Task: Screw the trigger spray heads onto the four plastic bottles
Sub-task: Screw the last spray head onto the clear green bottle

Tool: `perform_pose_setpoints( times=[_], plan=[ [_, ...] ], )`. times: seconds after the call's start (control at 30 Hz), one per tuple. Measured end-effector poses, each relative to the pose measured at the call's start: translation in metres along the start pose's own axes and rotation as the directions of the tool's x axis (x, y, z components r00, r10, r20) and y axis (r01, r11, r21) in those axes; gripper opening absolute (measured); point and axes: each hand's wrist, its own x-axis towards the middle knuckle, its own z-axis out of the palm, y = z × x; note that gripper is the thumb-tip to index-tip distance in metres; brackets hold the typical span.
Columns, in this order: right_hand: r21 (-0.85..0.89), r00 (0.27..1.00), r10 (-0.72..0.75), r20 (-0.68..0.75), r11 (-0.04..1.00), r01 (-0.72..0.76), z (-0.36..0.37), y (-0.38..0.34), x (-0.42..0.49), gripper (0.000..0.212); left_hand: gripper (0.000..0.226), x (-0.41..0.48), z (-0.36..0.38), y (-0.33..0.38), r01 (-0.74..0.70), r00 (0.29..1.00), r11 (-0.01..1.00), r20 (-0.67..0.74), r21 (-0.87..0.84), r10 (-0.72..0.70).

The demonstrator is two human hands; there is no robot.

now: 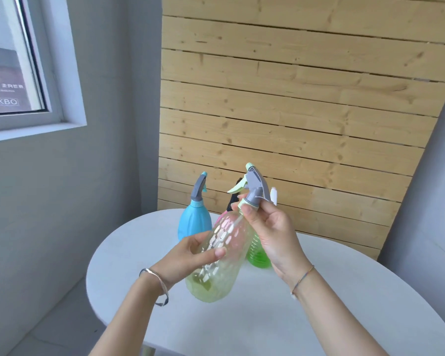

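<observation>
The left hand [190, 255] grips the clear bottle [217, 260], held tilted above the table [319, 304]. The right hand [267, 227] pinches the collar of the spray head [257, 187] at the neck. Risk: cross-threading if the head seats crooked. Behind stand the blue bottle [194, 222] and green bottle [258, 255].

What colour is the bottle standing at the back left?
Light blue, with a grey spray head, seen in the head view.

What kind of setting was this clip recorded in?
Probably a plain indoor room corner, a home or small studio rather than a workshop. A round white table stands against grey walls, with a window at the left and a slatted wooden panel leaning behind the table.
</observation>
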Motion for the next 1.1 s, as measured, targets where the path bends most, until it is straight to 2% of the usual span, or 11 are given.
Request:
perform_pose_setpoints(
  times=[0.17, 0.27, 0.4, 0.5, 0.57, 0.67, 0.77, 1.1],
  plan=[
    [-0.043, 0.979, 0.026, 0.204, 0.999, -0.018, 0.045, -0.005, 0.027, 0.031, 0.059, -0.017, -0.045, -0.006, -0.025, 0.988, 0.993, -0.155, -0.116, 0.007],
    [-0.12, 0.979, 0.003, 0.203, 0.992, 0.022, 0.074, -0.001, 0.046, 0.03, 0.065, -0.027, -0.073, -0.005, -0.069, 0.948, 0.987, -0.317, -0.142, 0.021],
    [-0.194, 0.991, -0.055, 0.122, 0.978, 0.079, 0.113, 0.011, 0.078, 0.025, 0.04, -0.029, -0.1, -0.013, -0.075, 0.784, 0.994, -0.62, -0.074, 0.013],
    [-0.261, 0.991, -0.098, 0.092, 0.958, 0.119, 0.134, 0.026, 0.103, 0.027, 0.037, -0.028, -0.112, -0.022, -0.041, 0.68, 0.998, -0.733, -0.04, -0.002],
    [-0.313, 0.992, -0.092, 0.085, 0.943, 0.114, 0.145, 0.04, 0.118, 0.03, 0.034, -0.027, -0.119, -0.028, 0.02, 0.666, 1.0, -0.745, -0.012, -0.022],
    [-0.411, 0.996, -0.067, 0.066, 0.907, 0.089, 0.153, 0.06, 0.135, 0.029, 0.028, -0.023, -0.126, -0.039, 0.169, 0.696, 0.985, -0.71, 0.02, -0.105],
    [-0.468, 0.999, -0.023, 0.043, 0.883, 0.041, 0.155, 0.075, 0.144, 0.028, 0.035, -0.021, -0.124, -0.047, 0.302, 0.725, 0.952, -0.659, 0.045, -0.199],
    [-0.545, 0.999, 0.051, -0.02, 0.837, -0.053, 0.16, 0.107, 0.146, 0.023, 0.035, -0.014, -0.124, -0.054, 0.368, 0.748, 0.925, -0.622, 0.098, -0.231]
  ],
)
